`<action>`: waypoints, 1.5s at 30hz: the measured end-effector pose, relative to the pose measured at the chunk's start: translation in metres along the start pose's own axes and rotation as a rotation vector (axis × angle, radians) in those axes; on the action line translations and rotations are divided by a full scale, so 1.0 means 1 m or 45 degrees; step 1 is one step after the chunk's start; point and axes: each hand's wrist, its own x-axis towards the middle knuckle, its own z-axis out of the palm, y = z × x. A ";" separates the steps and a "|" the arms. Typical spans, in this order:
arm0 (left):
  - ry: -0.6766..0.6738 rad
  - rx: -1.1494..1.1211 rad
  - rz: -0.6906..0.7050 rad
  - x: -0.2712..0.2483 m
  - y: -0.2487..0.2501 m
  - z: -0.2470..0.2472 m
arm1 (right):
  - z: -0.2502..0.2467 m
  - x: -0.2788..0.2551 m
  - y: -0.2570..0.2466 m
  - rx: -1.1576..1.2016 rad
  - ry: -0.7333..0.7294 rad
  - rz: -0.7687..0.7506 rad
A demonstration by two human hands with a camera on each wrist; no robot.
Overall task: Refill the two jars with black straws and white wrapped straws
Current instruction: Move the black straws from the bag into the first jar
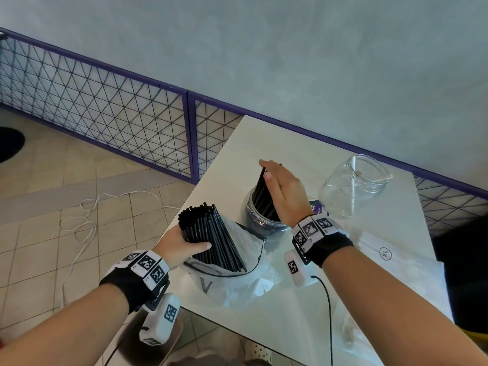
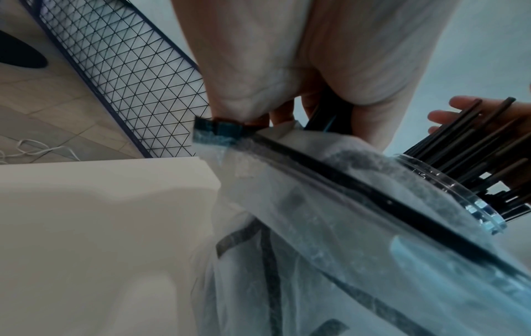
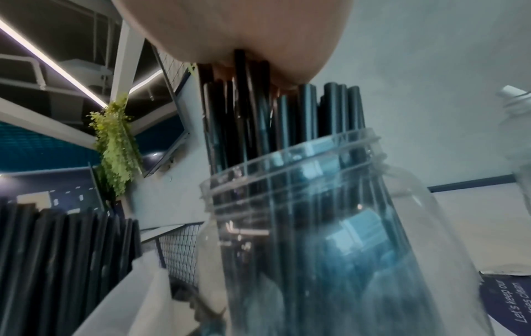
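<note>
My left hand grips a thick bundle of black straws that stands tilted in a clear plastic bag at the table's left edge. My right hand lies flat with straight fingers on the tops of the black straws in a clear jar. In the right wrist view the palm touches those straw tops above the jar. A second clear jar at the back right holds one white wrapped straw. A pack of white wrapped straws lies flat at the right.
The white table ends just left of the bag, with tiled floor and a loose white cord below. A purple wire-mesh fence runs behind. A purple card lies behind the filled jar. A black cable trails from my right wrist.
</note>
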 end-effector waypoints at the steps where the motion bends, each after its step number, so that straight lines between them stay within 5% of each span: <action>1: 0.004 0.008 0.004 0.001 -0.001 0.000 | 0.002 -0.001 -0.001 -0.036 -0.028 -0.026; 6: 0.019 0.049 0.021 0.004 -0.005 0.001 | 0.014 0.008 0.006 -0.439 0.133 -0.057; 9: 0.018 0.063 0.027 0.005 -0.005 0.000 | 0.015 0.013 0.007 -0.247 0.073 0.010; 18: 0.013 0.049 0.045 0.006 -0.003 0.001 | 0.009 0.017 0.012 -0.297 0.201 -0.281; 25: 0.021 0.041 0.040 0.006 -0.005 -0.001 | -0.005 -0.003 0.017 -0.657 -0.492 -0.242; 30: 0.026 -0.001 0.020 0.006 -0.006 -0.001 | -0.024 -0.022 0.018 -0.634 -0.327 -0.157; 35: 0.017 -0.007 0.031 0.006 -0.005 -0.001 | -0.021 -0.030 0.038 -0.547 -0.380 0.008; 45: 0.009 0.047 0.010 0.007 -0.005 -0.001 | 0.008 0.013 0.032 -0.538 -0.305 -0.061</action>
